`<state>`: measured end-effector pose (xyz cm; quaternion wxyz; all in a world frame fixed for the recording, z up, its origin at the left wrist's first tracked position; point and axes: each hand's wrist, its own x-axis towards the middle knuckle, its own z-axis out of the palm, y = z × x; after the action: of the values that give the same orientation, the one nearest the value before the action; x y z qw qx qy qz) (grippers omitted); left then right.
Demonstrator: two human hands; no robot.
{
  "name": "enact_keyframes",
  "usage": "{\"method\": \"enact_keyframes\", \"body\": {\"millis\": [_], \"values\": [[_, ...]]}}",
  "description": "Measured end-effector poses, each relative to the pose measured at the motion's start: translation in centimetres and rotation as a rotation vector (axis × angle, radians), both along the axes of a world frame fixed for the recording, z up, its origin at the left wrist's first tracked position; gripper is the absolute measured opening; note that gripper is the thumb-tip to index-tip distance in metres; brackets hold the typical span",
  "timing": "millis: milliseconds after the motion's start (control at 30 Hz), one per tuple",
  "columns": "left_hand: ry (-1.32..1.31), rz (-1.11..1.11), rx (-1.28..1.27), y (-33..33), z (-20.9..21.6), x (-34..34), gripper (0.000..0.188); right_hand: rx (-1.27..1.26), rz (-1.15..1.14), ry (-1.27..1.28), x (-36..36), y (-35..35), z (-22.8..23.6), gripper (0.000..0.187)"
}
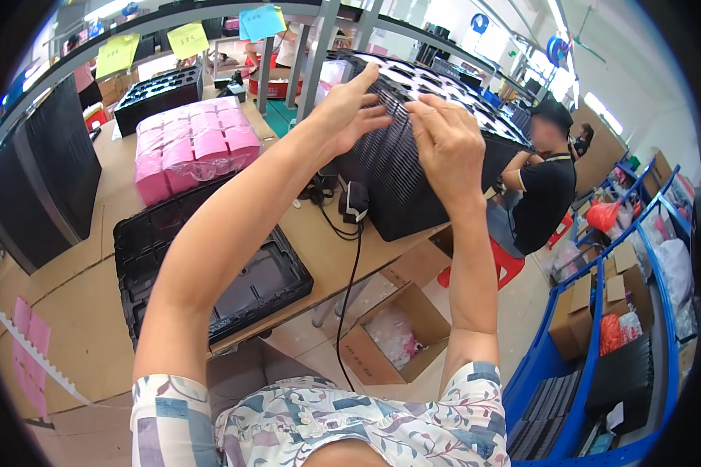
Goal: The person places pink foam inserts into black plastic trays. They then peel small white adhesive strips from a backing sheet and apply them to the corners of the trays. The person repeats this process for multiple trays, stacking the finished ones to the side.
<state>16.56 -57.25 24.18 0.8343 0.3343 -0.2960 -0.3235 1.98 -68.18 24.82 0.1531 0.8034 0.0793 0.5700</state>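
Observation:
A tall stack of thin black plastic trays [393, 171] stands at the table's far right edge, its top showing white pieces among dark openings. My left hand [349, 115] is at the stack's near upper left corner, fingers spread and thumb up, with nothing visible in it. Close by, my right hand [450, 148] is raised in front of the upper stack, thumb and fingers pinched together. Whatever the pinch holds is too small or hidden to make out. Below my left forearm lies a black molded tray [276, 268], partly covered by the arm.
Pink wrapped blocks [199, 144] sit behind the tray. A small black corded device [354, 204] rests beside the stack, its cable hanging down. Another black stack [43, 175] stands left. An open carton [401, 335] is on the floor. A seated person [549, 175] works beyond, near blue shelving [592, 342].

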Motion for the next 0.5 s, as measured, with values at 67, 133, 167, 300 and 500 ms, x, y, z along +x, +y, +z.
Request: {"method": "enact_keyframes", "body": {"millis": [67,133,167,300,500], "values": [[-0.009,0.101,0.146,3.7,-1.2,-1.0,0.038,0.137,-0.015,0.049,0.5,-1.4,0.4,0.023],[-0.077,0.066,0.165,8.8,-3.5,-1.0,0.038,0.192,-0.043,0.097,0.9,-4.3,0.9,0.027],[-0.096,0.076,0.196,11.1,-5.0,-1.6,0.037,0.194,-0.037,0.107,1.0,-6.1,0.9,0.026],[-0.033,0.138,0.335,20.7,-9.9,-3.9,0.032,0.358,0.065,0.136,2.0,-10.7,0.6,0.022],[0.101,0.349,0.326,29.7,-14.8,-6.6,0.029,0.36,0.145,0.147,3.4,-9.9,0.7,0.02]]}}
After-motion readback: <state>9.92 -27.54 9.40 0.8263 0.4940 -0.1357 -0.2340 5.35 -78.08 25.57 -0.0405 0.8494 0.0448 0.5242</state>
